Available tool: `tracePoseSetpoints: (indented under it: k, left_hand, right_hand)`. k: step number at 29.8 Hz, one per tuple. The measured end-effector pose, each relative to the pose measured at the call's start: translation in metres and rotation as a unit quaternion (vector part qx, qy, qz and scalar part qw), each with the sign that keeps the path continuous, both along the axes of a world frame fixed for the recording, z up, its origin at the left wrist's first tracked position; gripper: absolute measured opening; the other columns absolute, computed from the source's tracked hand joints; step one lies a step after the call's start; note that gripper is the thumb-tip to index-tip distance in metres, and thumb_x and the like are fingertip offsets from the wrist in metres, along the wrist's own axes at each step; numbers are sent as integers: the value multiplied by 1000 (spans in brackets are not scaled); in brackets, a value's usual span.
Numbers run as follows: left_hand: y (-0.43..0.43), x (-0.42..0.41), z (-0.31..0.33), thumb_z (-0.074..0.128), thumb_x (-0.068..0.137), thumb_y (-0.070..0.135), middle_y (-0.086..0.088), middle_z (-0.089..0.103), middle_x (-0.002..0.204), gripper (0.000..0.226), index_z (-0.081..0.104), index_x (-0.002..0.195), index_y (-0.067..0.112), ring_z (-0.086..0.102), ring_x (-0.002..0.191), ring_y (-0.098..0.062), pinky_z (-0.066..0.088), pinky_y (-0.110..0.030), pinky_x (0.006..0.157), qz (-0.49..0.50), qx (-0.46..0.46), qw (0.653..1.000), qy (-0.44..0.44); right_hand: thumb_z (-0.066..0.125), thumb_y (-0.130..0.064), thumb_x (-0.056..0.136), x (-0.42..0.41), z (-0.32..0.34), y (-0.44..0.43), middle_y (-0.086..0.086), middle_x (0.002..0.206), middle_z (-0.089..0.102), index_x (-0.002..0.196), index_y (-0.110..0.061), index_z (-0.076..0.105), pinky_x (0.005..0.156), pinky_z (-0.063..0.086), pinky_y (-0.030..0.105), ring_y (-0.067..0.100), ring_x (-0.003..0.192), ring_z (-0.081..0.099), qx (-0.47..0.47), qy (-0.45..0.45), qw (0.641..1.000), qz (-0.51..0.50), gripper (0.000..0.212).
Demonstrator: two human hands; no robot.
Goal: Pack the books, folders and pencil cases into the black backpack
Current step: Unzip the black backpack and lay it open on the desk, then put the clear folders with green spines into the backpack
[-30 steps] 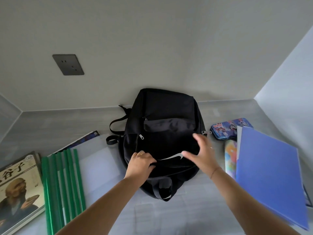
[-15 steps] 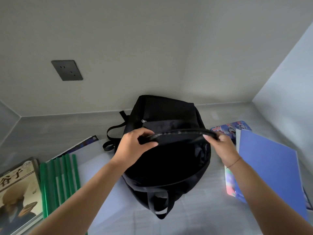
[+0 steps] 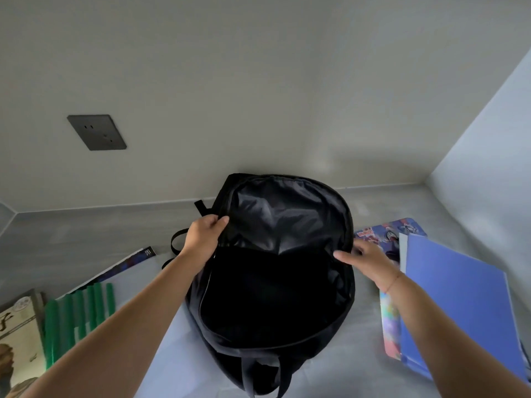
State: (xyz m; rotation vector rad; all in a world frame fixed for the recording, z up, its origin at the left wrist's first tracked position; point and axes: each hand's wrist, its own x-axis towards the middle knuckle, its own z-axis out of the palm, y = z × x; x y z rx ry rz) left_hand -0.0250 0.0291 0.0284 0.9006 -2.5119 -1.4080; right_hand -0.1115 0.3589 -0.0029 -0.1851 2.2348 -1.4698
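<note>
Gaping black backpack [image 3: 273, 297] sits between left hand [image 3: 202, 238], gripping flap, and right hand [image 3: 366, 261], apparently pinching rim.

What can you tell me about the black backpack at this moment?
The black backpack is soft dark fabric, lying on the grey tabletop near the back wall. Its main compartment is unzipped wide, the flap lifted back to show shiny grey lining; nothing shows in the dark interior. Strap loops stick out on its left. The left hand grips the flap's left edge; the right hand touches the right rim, grip unclear.
</note>
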Motion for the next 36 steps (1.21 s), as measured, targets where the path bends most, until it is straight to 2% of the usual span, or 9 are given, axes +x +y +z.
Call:
tracePoseSetpoints:
  k: [2, 5, 9, 13, 16, 19, 22, 25, 36]
  left_hand:
    - [-2, -9, 0, 53, 94, 33, 0, 36, 53, 39, 44, 63, 12, 33, 48, -16, 26, -29, 47, 11, 5, 1000, 5]
    - [-8, -24, -5, 51, 94, 34, -3, 41, 55, 38, 48, 67, 8, 38, 51, -18, 27, -31, 48, 16, -21, 1000, -2]
    - [-13, -37, -14, 50, 94, 39, -12, 56, 71, 41, 62, 83, 2, 48, 59, -19, 34, -29, 51, 60, -20, 998, -20]
    - [-10, -33, -40, 53, 92, 41, -5, 60, 74, 33, 64, 79, 13, 55, 67, -18, 43, -28, 58, 112, 48, 991, -48]
    - [-8, -24, -58, 57, 90, 43, 0, 65, 83, 30, 68, 88, 15, 60, 81, -18, 50, -30, 71, 122, 107, 985, -57]
    - [-11, -18, -65, 59, 87, 43, -1, 68, 94, 28, 69, 97, 19, 63, 89, -18, 51, -32, 77, 116, 120, 985, -51]
    - [-13, -14, -59, 63, 86, 41, 2, 67, 100, 29, 64, 107, 20, 62, 93, -17, 51, -31, 79, 118, 110, 987, -22]
    - [-9, -8, -49, 63, 86, 39, 6, 62, 103, 39, 56, 118, 17, 57, 93, -12, 41, -21, 65, 120, 77, 990, 0]
    - [32, 36, -22, 61, 88, 35, 6, 61, 100, 30, 59, 113, 18, 54, 83, -2, 38, -14, 62, 86, 46, 994, 52]
  right_hand:
    - [66, -16, 85, -4, -9, 5, -17, 58, 64, 78, -16, 67, 66, 40, 13, -5, 59, 58, 1, -11, 1000, -10, 7]
    - [62, -24, 88, -27, -20, 1, 2, 59, 47, 57, -13, 57, 66, 33, 31, 16, 60, 45, -9, -2, 996, -86, 33]
    - [57, -39, 87, -65, -27, -20, 18, 69, 45, 74, 12, 52, 69, 32, 30, 16, 73, 43, -14, 8, 988, -154, 54]
    - [60, -36, 87, -82, -39, -41, 11, 64, 43, 60, 3, 51, 64, 31, 31, 18, 67, 40, 28, 31, 981, -189, 49]
    - [66, -26, 84, -80, -47, -45, 10, 64, 53, 53, -14, 53, 67, 37, 32, 21, 68, 47, 53, 39, 977, -202, 36]
    - [65, -22, 85, -71, -47, -40, 14, 86, 65, 82, -6, 67, 77, 43, 31, 25, 83, 57, 78, 47, 978, -186, 16]
    - [63, -26, 86, -55, -44, -37, 13, 109, 65, 113, -4, 60, 92, 45, 36, 27, 103, 59, 84, 65, 977, -186, 35]
    - [62, -30, 86, -32, -39, -36, 8, 129, 54, 130, -10, 47, 105, 40, 41, 23, 121, 50, 76, 82, 976, -187, 51]
    - [59, -32, 87, 50, -21, -24, 4, 135, 48, 131, -16, 47, 107, 38, 38, 20, 127, 43, 91, 139, 971, -174, 49]
